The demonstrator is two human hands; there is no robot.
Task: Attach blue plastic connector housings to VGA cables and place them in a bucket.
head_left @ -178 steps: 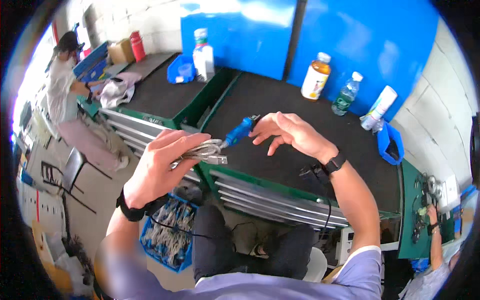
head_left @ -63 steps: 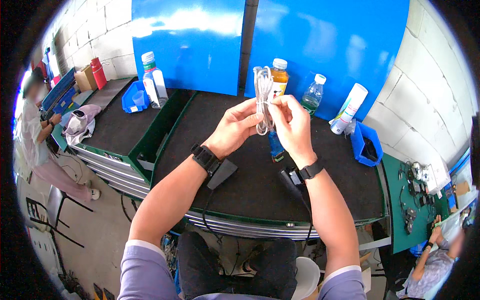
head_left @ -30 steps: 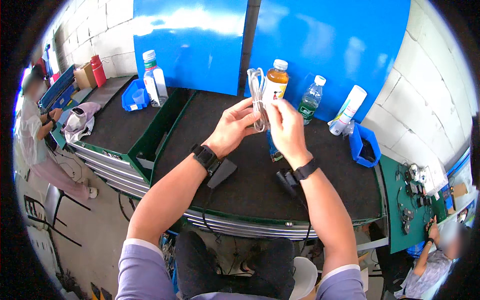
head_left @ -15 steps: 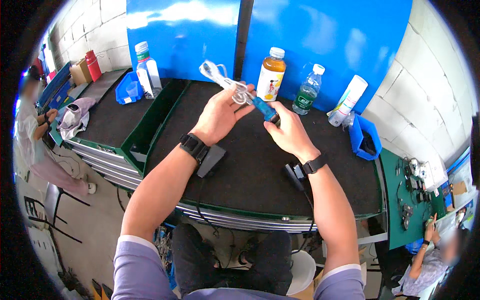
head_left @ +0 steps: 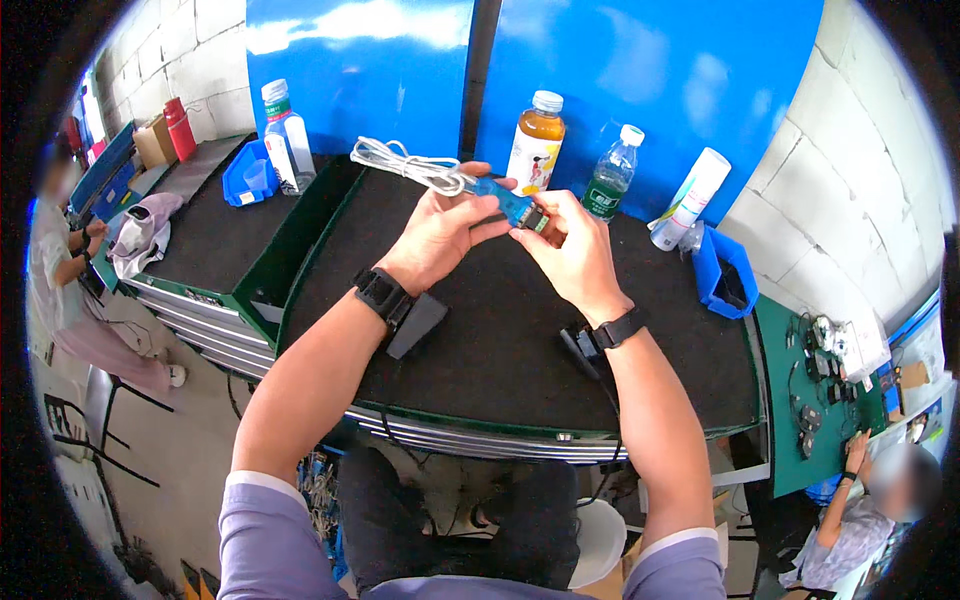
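Above the black mat, both hands hold an adapter cable: a coiled whitish cord [head_left: 395, 163] runs into a translucent blue connector housing [head_left: 506, 202]. My left hand [head_left: 436, 238] is closed on the housing near the cord, its thumb along the near side. The coil sticks out to the left past my left fingers. My right hand [head_left: 578, 255] pinches the dark and green end [head_left: 538, 222] of the connector between thumb and fingers. Part of that end is hidden by the right fingers. Both wrists wear black straps.
Along the back stand an orange drink bottle [head_left: 536, 145], a green-labelled bottle [head_left: 612, 175], a white canister [head_left: 690, 200] and a blue bin [head_left: 725, 272]. At left are another bottle [head_left: 289, 145] and blue bin [head_left: 250, 178]. People work at left [head_left: 65, 250] and right [head_left: 850, 530].
The connector has tilted and shifted slightly left, showing its dark and green end. The cord's coil has swung left and lower. My left hand has closed round the housing; the right now pinches its tip.
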